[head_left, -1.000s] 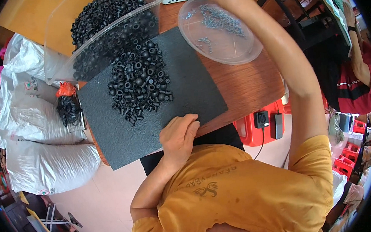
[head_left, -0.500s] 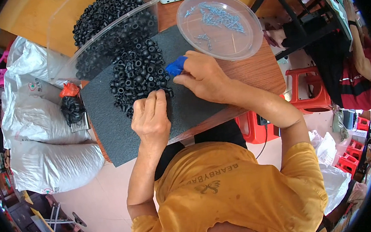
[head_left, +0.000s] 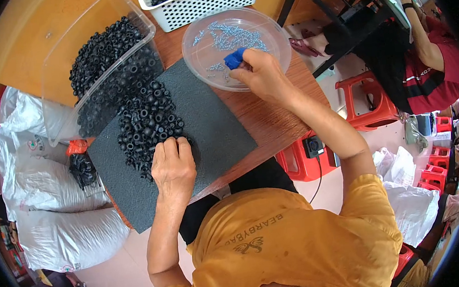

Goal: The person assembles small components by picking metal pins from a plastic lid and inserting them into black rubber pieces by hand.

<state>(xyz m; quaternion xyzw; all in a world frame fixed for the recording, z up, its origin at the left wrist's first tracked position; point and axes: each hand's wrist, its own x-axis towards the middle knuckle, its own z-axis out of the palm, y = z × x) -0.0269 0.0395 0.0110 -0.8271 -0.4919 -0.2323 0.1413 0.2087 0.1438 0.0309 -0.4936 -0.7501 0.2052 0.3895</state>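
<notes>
My left hand rests at the near right edge of a heap of small black round parts with holes, lying on a dark grey mat. Its fingers are bent and pressed together; whatever they hold is hidden. Over the near right part of a round clear plastic dish is my right hand, with a blue wrap on a fingertip. Thumb and fingers are drawn into a pinch, and I cannot make out anything between them. Small bluish silver pieces, like tiny screws, lie scattered in the dish.
A clear plastic bin of the same black parts lies tipped toward the mat. Behind the dish stands a white perforated basket. White sacks stand left of the wooden table; a red stool and another person are at right.
My right hand has gone from the edge of the black heap to over the dish. My left hand stays by the heap. The whole view has shifted somewhat.
</notes>
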